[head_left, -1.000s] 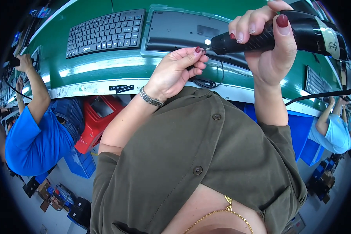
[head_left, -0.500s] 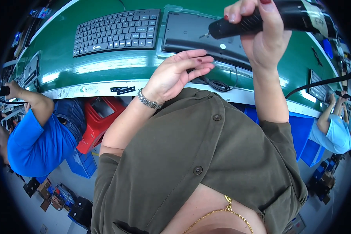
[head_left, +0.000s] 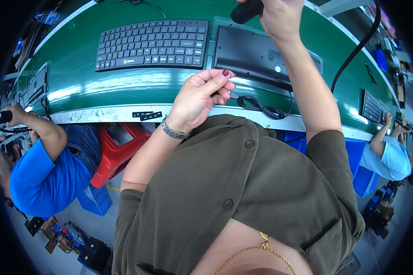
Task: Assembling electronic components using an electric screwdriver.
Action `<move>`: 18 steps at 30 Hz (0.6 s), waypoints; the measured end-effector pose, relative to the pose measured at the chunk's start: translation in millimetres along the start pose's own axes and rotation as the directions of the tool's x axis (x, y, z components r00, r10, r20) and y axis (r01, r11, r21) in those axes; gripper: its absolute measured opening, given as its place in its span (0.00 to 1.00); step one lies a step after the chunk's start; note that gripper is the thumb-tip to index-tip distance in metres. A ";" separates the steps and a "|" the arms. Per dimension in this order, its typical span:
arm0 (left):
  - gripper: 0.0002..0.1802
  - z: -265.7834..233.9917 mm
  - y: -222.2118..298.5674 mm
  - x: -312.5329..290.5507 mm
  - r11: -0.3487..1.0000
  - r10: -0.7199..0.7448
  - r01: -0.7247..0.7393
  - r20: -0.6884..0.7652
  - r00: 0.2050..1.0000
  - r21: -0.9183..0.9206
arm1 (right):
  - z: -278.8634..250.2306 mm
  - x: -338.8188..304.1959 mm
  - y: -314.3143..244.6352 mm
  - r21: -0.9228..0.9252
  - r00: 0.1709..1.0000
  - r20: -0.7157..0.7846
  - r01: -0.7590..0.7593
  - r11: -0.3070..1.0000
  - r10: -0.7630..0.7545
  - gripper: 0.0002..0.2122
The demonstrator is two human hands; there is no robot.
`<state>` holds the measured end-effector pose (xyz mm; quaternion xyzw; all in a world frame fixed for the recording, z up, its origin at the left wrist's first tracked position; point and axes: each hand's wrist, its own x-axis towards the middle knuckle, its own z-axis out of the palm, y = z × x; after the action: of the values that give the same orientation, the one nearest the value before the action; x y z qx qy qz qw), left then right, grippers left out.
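Note:
My right hand (head_left: 282, 18) is wrapped round a black electric screwdriver (head_left: 248, 12). Its thin bit points down at the far left corner of an overturned black keyboard (head_left: 252, 52), though I cannot tell whether it touches. Closer to me, my left hand (head_left: 202, 94) is closed, thumb and forefinger pinched at the keyboard's near edge; whatever they hold is too small to make out. Beside its fingertips lies a coiled black cable (head_left: 261, 107) with a plug end. Keys up, another black keyboard (head_left: 153, 46) rests to the left.
The overturned keyboard lies in a pale fixture (head_left: 209, 55) on the green bench (head_left: 124, 85). Small black strips (head_left: 147, 115) lie on its white front edge. A red stool (head_left: 119, 153) and a person in blue (head_left: 50, 176) are left; another person (head_left: 387, 158) works right. A black hose (head_left: 358, 48) hangs right.
My right hand has carried the screwdriver away from me and leftward to the overturned keyboard's far corner. My left fingers, spread before, have drawn together. The whole view has shifted slightly.

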<state>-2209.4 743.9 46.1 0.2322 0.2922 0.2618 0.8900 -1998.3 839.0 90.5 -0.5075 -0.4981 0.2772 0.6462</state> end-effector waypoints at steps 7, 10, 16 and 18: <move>0.12 -1.9 2.7 1.4 0.997 0.045 -0.047 -0.040 0.998 -0.059 | -38.2 15.4 77.4 0.430 0.955 0.106 -0.297 0.853 0.279 0.10; 0.12 7.5 10.5 -0.1 0.996 0.047 -0.055 -0.107 0.993 -0.075 | -35.1 17.4 78.2 0.466 0.970 0.068 -0.236 0.853 0.231 0.09; 0.13 -1.1 17.1 -3.1 0.998 0.040 -0.044 -0.095 0.995 -0.036 | 5.4 1.8 16.8 -0.022 0.992 0.020 0.129 0.991 -0.128 0.09; 0.13 -8.4 17.3 -0.7 0.999 0.045 -0.047 -0.068 0.997 -0.023 | 4.8 1.4 13.3 -0.081 0.994 0.050 0.098 0.992 -0.094 0.09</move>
<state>-2220.9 758.7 50.2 0.2191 0.3135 0.2933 0.8762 -2000.3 846.4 78.5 -0.5030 -0.5477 0.2364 0.6254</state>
